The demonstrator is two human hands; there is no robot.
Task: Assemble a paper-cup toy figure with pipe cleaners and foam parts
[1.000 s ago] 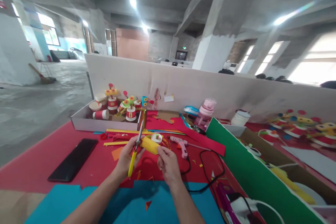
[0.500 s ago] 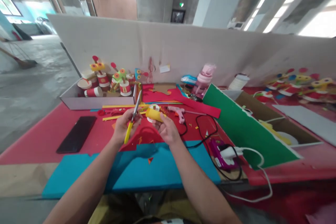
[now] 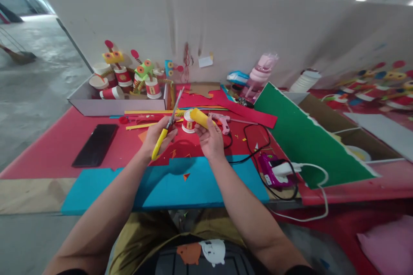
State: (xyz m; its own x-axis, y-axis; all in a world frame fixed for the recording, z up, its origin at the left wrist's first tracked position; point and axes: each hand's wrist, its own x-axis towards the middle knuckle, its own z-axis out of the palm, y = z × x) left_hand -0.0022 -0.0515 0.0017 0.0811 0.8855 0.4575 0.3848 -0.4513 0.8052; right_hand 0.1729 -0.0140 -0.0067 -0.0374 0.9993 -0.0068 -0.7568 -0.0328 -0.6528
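Note:
My left hand [image 3: 158, 136] is closed around yellow-handled scissors [image 3: 160, 142], whose blades point up and away from me. Between the fingers and thumb of my right hand [image 3: 209, 139] is a rolled yellow paper tube [image 3: 199, 117]. Just behind and between the hands, a red and white paper cup [image 3: 188, 122] stands upside down on the red table cover. A pink glue gun [image 3: 222, 121] lies just beyond my right hand. Yellow paper strips [image 3: 151, 112] lie past the left hand.
A black phone [image 3: 95, 145] lies at left. Behind it, a white box [image 3: 119, 106] holds several paper-cup figures. Blue board [image 3: 180, 184] covers the front edge. At right are a purple power strip [image 3: 276, 171] with cables and a green-sided box [image 3: 303, 142]. A pink bottle [image 3: 258, 77] stands behind.
My view has tilted downward. The right hand has raised and tilted the yellow tube, uncovering more of the paper cup. My left hand still holds the scissors.

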